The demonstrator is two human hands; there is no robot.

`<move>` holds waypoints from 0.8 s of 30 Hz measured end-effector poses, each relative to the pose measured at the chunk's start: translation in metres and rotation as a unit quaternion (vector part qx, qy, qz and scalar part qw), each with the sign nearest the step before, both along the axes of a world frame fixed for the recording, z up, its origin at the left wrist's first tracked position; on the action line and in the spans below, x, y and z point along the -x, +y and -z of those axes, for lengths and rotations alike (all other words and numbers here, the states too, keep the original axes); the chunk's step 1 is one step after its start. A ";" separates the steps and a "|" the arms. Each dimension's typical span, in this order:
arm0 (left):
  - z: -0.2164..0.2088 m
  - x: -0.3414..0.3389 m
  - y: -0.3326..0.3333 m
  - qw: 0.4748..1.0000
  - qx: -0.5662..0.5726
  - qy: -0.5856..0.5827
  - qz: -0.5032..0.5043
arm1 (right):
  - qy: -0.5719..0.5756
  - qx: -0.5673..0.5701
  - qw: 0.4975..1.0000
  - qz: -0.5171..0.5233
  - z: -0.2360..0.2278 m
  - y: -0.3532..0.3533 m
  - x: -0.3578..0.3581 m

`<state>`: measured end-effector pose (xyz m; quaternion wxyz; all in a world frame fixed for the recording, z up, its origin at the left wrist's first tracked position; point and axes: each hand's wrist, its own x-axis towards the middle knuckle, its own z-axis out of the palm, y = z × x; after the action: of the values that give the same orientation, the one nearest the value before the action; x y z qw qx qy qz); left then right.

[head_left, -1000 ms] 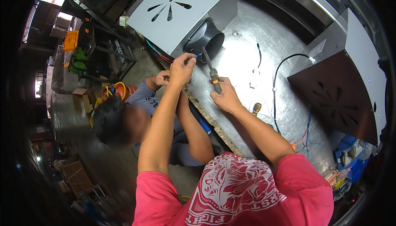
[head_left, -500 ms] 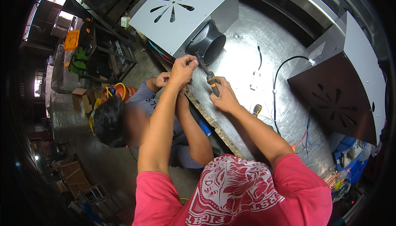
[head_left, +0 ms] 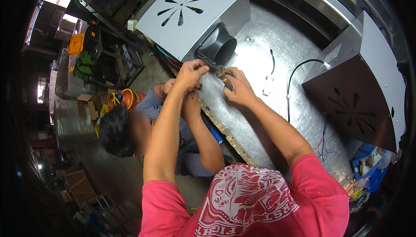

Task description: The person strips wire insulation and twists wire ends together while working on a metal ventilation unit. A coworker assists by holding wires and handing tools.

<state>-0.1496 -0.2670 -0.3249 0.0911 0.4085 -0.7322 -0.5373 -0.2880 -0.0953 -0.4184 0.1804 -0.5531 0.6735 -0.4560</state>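
My right hand [head_left: 239,86] is wrapped round the black-and-orange handles of a pair of pliers [head_left: 222,73]. The pliers' dark jaws point up and left, close to the fingertips of my left hand [head_left: 192,75]. That hand is closed in a pinch; what lies between its fingers is too small to make out. A bit of blue shows by the jaws. Just beyond both hands, a round black duct outlet [head_left: 224,45] sticks out of a grey metal housing [head_left: 200,14] with a petal-shaped vent pattern.
A co-worker [head_left: 184,139] crouches at the left, hands beside my left forearm, near a small red thing [head_left: 198,86]. On the metal table [head_left: 255,38] lie a white connector with black cable [head_left: 268,83] and a second housing [head_left: 357,90]. A blue bin [head_left: 368,167] holds parts.
My right hand has shifted slightly and turned the pliers; their handles now look further apart. A red thing has come into sight by the co-worker's hands. My right forearm now covers a yellow-and-black tool.
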 end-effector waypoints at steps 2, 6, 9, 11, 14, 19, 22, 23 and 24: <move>0.000 0.001 -0.001 1.000 0.013 0.013 0.013 | -0.028 -0.002 1.000 -0.013 0.001 -0.001 0.002; -0.001 0.002 -0.001 0.999 0.042 0.019 0.023 | -0.043 0.041 0.998 -0.027 0.002 -0.006 0.001; -0.001 0.004 -0.001 0.999 0.031 -0.006 0.015 | -0.093 0.030 0.995 -0.024 0.002 -0.006 -0.003; 0.002 0.007 -0.001 0.998 0.051 0.023 0.029 | -0.159 -0.002 0.987 -0.022 0.002 -0.004 -0.009; 0.006 0.009 -0.003 0.997 0.074 0.025 0.024 | -0.140 0.014 0.990 0.007 0.002 -0.009 -0.018; 0.010 0.010 -0.005 0.995 0.097 0.015 0.024 | -0.348 -0.055 0.935 -0.031 -0.002 -0.009 -0.032; 0.006 0.009 -0.005 0.997 0.071 -0.002 0.028 | -0.360 -0.051 0.930 -0.057 -0.005 -0.008 -0.031; 0.003 0.008 -0.005 0.998 0.059 0.007 0.024 | -0.347 -0.035 0.935 -0.065 -0.005 -0.008 -0.031; 0.001 0.007 -0.004 0.998 0.048 0.019 0.026 | -0.356 -0.039 0.931 -0.065 -0.006 -0.008 -0.031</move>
<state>-0.1568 -0.2712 -0.3264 0.1105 0.3738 -0.7658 -0.5114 -0.2566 -0.1032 -0.4127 0.4595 -0.3895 0.5447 -0.5835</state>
